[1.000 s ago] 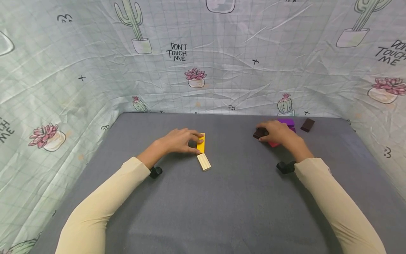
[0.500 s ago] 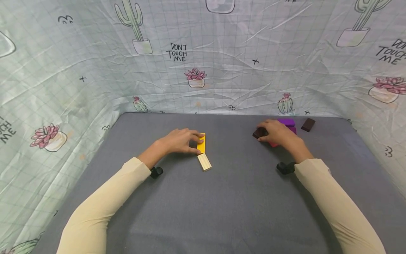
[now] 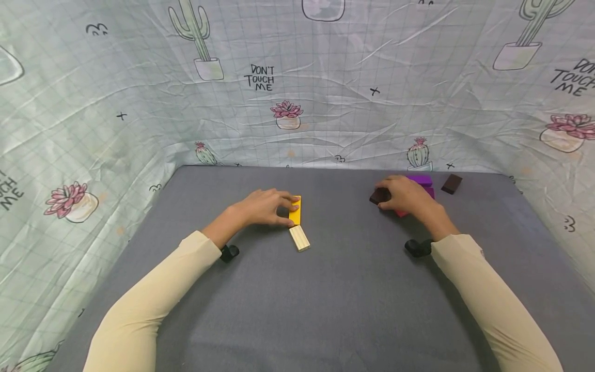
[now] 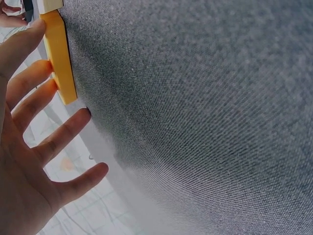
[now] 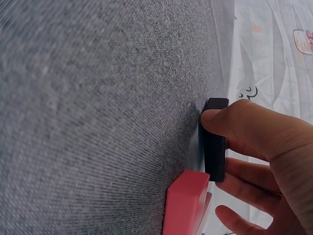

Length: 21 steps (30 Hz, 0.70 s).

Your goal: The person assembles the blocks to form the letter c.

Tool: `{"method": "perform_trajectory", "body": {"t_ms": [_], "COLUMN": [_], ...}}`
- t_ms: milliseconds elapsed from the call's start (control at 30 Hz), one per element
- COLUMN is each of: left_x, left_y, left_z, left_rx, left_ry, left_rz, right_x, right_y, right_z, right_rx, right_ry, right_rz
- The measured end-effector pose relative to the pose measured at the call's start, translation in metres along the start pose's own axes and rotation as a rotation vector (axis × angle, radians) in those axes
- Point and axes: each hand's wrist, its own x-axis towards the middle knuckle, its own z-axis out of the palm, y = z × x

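The left hand (image 3: pixel 265 206) rests its thumb and fingertips on a yellow block (image 3: pixel 295 213) lying on the table. In the left wrist view, the thumb and two fingers touch the yellow block's (image 4: pixel 59 54) upper side, with the other fingers spread straight. A pale wooden block (image 3: pixel 299 238) meets its near end. At the right, the right hand (image 3: pixel 404 192) pinches a dark brown block (image 3: pixel 377 196) between thumb and fingers. Close by is a red block (image 5: pixel 183 203), partly hidden under that hand in the head view.
Purple blocks (image 3: pixel 420 180) lie behind the right hand, partly covered by it. Further right is another dark brown block (image 3: pixel 452 184). A grey cloth (image 3: pixel 325 299) covers the table, and a printed curtain (image 3: pixel 339 119) hangs along the back and sides.
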Motion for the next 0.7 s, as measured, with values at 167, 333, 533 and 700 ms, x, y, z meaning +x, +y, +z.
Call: {"method": "perform_trajectory", "body": {"t_ms": [167,333,533,700], "left_x": [0.0001,0.0002,-0.0001,-0.0006], "left_y": [-0.0002,0.0002,0.0022,0.0034], "left_z": [-0.0002,-0.0004,-0.0012,-0.0018], "left_rx": [-0.005,0.0,0.01,0.011], "left_ry": [0.001,-0.003,-0.009,0.003], "left_rz": [0.002,-0.004,-0.013,-0.014], "right_x": [0.0004,0.0015,0.003,0.0049], "right_y": [-0.0031,-0.0053,-0.0075,-0.0094], "right_z": [-0.0004,0.0,0.0012,0.0012], "right_rx": [-0.001,-0.002,0.006,0.013], "right_ry": [-0.003,0.0,0.007,0.007], "right_rz": [0.001,-0.007,-0.024,-0.035]}}
